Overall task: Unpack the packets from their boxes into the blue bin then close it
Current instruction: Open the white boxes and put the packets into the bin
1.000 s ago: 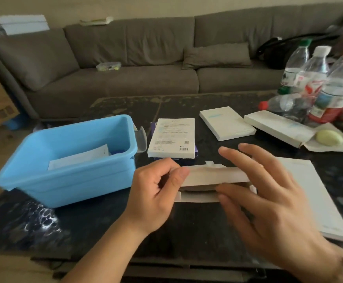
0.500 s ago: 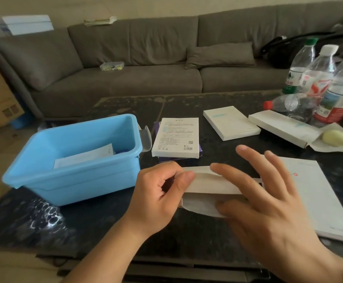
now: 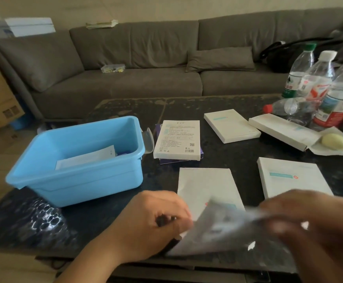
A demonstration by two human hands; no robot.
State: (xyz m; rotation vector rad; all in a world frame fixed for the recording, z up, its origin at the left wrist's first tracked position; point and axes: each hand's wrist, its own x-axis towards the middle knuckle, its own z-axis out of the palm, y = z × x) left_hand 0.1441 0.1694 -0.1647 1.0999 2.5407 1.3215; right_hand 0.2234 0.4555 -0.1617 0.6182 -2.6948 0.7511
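Head view showed my left hand (image 3: 156, 223) nearest, fingers curled around the left edge of a grey packet (image 3: 219, 231), which was blurred with motion. My right hand (image 3: 317, 227) sat at the packet's other end, also blurred; whether its fingers were clamped on the packet I could not tell. Under the packet lay a flat white box (image 3: 205, 184) on the dark bench (image 3: 105, 221), and just to its right was another white box with a teal label (image 3: 289, 176). To my left stood the blue bin (image 3: 80, 180), lidless, with a white packet (image 3: 89, 158) lying inside it. Beyond, a box with printed text (image 3: 177, 139) rested on something purple, beside the bin's right end. Further right were two more white boxes (image 3: 230, 125), one of them a long box (image 3: 283, 129) next to a yellow oval lump on paper (image 3: 335, 141). Plastic bottles (image 3: 317, 78) stood at the far right edge, and a grey sofa (image 3: 146, 58) ran behind the bench.
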